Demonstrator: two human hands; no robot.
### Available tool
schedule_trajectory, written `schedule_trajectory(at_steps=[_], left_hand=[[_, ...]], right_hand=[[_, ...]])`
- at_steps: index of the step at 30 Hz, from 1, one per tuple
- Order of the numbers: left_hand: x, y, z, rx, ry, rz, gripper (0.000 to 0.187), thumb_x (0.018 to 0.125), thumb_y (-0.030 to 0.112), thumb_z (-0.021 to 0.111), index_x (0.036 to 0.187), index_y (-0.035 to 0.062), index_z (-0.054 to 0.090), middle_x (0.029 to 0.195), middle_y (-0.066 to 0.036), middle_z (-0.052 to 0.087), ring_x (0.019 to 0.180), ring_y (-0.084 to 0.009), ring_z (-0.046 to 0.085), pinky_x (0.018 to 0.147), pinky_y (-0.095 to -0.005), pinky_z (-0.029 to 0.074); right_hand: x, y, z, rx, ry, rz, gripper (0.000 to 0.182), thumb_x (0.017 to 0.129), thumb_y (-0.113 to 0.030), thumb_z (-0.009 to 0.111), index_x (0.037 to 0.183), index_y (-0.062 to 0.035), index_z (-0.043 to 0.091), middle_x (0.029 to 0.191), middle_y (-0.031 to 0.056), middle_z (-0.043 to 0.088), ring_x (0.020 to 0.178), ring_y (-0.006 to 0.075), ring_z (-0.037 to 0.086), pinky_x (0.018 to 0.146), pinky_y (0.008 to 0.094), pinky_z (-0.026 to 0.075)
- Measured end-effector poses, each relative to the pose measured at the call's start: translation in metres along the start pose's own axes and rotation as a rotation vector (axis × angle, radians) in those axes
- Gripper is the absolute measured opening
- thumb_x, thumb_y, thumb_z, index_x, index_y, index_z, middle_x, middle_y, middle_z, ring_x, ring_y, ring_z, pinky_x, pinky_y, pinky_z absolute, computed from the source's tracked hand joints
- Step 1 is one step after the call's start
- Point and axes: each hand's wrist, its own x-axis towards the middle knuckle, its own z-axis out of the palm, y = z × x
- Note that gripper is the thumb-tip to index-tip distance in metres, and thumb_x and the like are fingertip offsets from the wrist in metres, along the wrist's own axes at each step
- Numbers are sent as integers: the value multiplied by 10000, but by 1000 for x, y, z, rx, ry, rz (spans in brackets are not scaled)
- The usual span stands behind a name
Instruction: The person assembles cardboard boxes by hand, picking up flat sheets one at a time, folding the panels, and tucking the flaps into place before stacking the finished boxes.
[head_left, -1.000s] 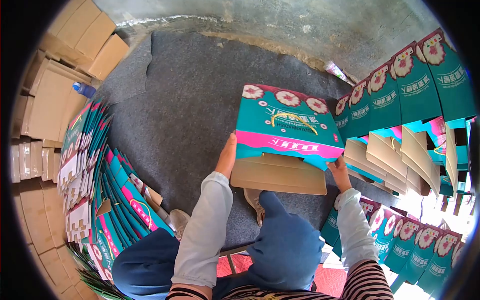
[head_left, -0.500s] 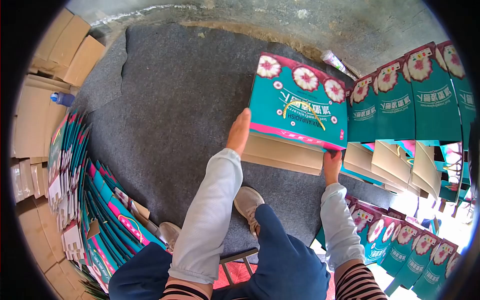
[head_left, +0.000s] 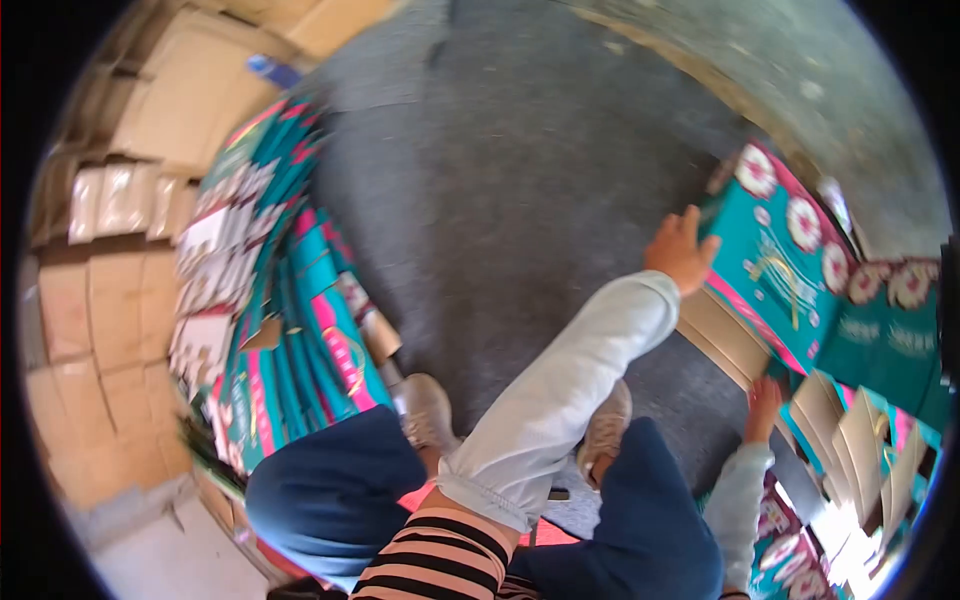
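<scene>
A teal and pink printed gift box with a yellow cord handle lies at the right, beside a row of matching boxes. Its bare brown cardboard flaps face me. My left hand is open at the box's left corner, fingers spread and fingertips close to the printed side. Near the box's lower right corner is my right hand, its fingers smeared by motion, so I cannot tell whether they grip the edge.
Folded teal cartons stand in a fanned stack at my left. Brown cardboard boxes are piled behind them, with a blue bottle on top. More printed boxes line the right side. Dark matting covers the floor up to a concrete wall.
My view has swung left, so the box appears farther right. My left hand has lifted its fingers off the box's side and spread them. The box now sits against the row.
</scene>
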Motion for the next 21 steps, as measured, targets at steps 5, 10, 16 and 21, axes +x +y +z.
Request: schedule_trajectory(at_steps=[5, 10, 16, 21], left_hand=[[-51, -7, -172, 255, -224, 237, 646, 910, 472, 502, 1375, 35, 398, 1347, -225, 460, 1255, -376, 439, 1043, -437, 354], [-181, -67, -376, 818, -322, -154, 554, 907, 465, 521, 1265, 42, 523, 1213, -206, 560, 1139, -366, 533, 957, -435, 427], [-334, -167, -494, 836, 429, -369, 359, 856, 336, 616, 1074, 50, 607, 1039, -183, 620, 980, -355, 605, 843, -454, 485], [-323, -202, -545, 839, 690, -529, 266, 863, 302, 613, 964, 56, 613, 1027, -149, 642, 925, -349, 620, 786, -448, 495]], right_hand=[[-84, -37, 34, -250, -375, 108, 522, 931, -222, 580, 1386, -65, 380, 1138, 40, 563, 995, 138, 549, 805, 270, 443], [-96, -93, 57, -568, -160, -532, 575, 924, -162, 570, 1436, -89, 318, 965, 24, 577, 857, 122, 561, 668, 245, 457], [-96, -108, 10, -683, -606, -209, 397, 923, -127, 556, 1301, -64, 449, 850, 50, 580, 713, 114, 554, 619, 240, 464], [-152, -199, 94, -566, -633, -40, 300, 938, -136, 551, 1219, -34, 531, 860, 82, 609, 676, 113, 588, 648, 258, 489]])
